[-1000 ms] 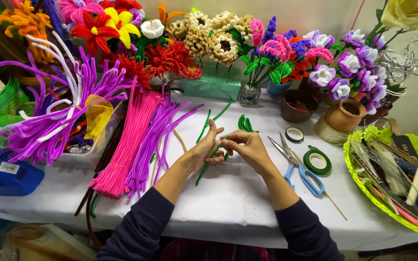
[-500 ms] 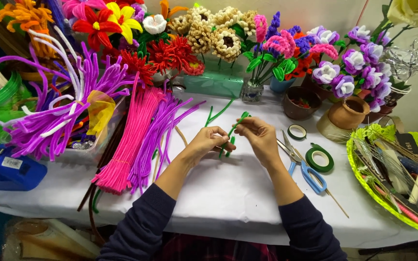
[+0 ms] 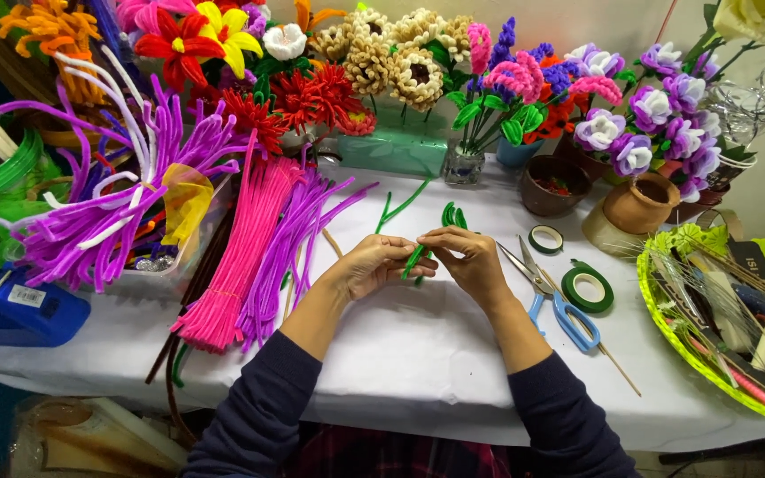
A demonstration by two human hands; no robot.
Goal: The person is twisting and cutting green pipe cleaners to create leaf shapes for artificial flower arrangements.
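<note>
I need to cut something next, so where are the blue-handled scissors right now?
In the head view, the blue-handled scissors lie on the white tablecloth just beside the right hand, next to the larger green tape roll.

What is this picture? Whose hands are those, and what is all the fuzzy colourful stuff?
The camera sits on a person's head and looks down, so you see their own two arms. The left hand and right hand together pinch and bend a green pipe cleaner, a fuzzy bendy wire. They work over a white table. On it lie bundles of pink pipe cleaners and purple pipe cleaners, blue-handled scissors and rolls of green tape. Finished pipe-cleaner flowers stand along the back.
</note>
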